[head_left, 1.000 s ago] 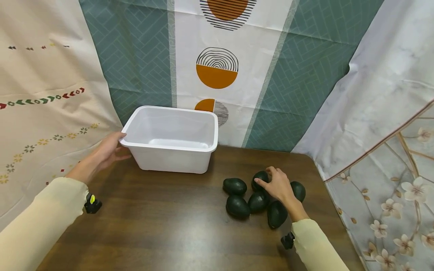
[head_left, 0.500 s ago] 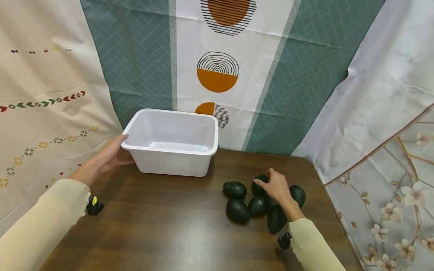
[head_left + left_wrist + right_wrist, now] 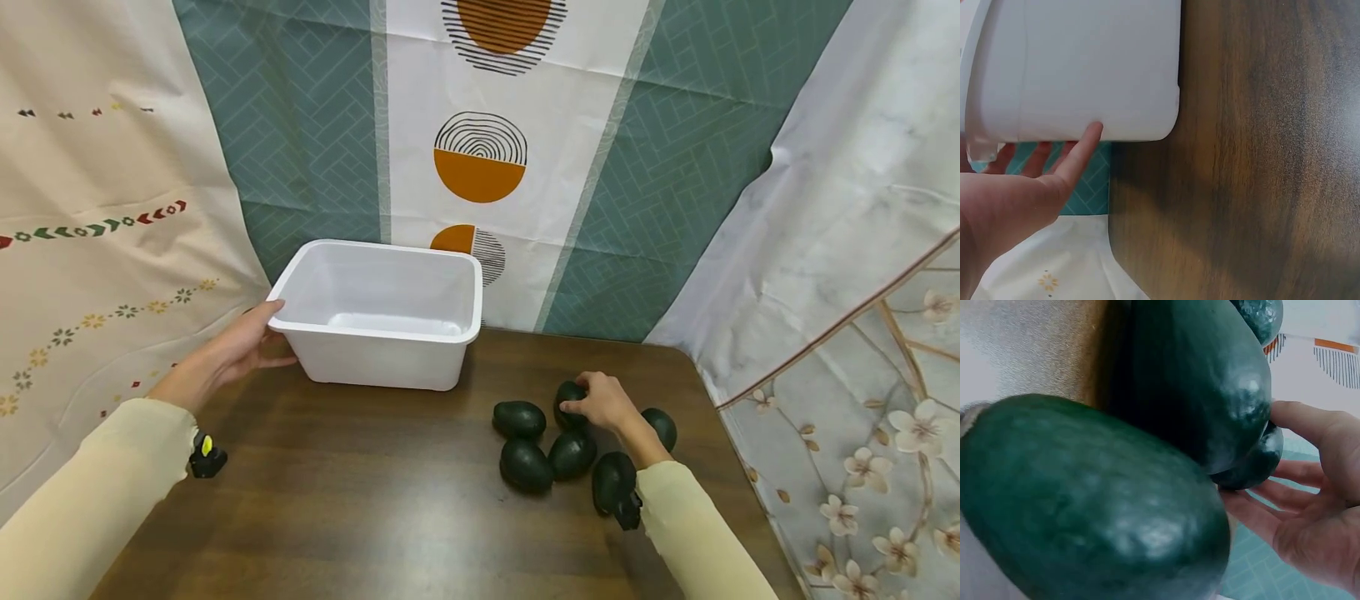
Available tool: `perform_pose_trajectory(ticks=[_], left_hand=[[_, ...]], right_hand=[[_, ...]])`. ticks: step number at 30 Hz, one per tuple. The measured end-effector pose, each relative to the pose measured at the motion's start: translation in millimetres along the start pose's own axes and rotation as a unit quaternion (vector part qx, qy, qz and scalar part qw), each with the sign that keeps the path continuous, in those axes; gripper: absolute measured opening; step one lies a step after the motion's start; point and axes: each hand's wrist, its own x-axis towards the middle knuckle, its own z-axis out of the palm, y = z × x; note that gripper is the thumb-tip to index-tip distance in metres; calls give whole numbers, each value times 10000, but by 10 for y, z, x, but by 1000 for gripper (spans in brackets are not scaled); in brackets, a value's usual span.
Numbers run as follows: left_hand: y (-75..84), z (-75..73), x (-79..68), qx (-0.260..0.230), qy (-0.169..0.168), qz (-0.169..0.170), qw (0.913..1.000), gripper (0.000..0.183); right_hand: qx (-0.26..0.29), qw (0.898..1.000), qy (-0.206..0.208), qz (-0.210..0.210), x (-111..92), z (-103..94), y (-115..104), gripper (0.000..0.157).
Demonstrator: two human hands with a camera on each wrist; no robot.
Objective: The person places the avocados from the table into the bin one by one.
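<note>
In the head view my left hand (image 3: 238, 348) grips the left rim of a white plastic tub (image 3: 382, 358), its thumb over the rim. The left wrist view has the fingers (image 3: 1082, 153) below the rim, one fingertip against the tub's side. At the right, my right hand (image 3: 609, 406) holds the rearmost dark green avocado (image 3: 567, 392) between thumb and fingers. That avocado (image 3: 1257, 464) is partly hidden behind nearer ones in the right wrist view. Several more avocados (image 3: 527, 465) lie grouped around the hand, one (image 3: 660, 427) on the far side of the wrist.
The tub stands at the back left of the brown wooden table (image 3: 360, 492), with nothing inside. Patterned cloths (image 3: 600, 183) hang behind the table and along both sides. The table's right edge runs close beside the avocados.
My right hand has moved slightly left and its fingers have closed around the rear avocado. The left hand has settled more fully onto the tub's rim; the tub stays in place.
</note>
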Motion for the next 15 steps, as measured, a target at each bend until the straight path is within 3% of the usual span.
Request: perform_pose_trajectory(ticks=[15], left_hand=[[2,15,-22,467,142,120,9987,75]], right_hand=[[-74,9997,-181,-115,13,6,-65,66]])
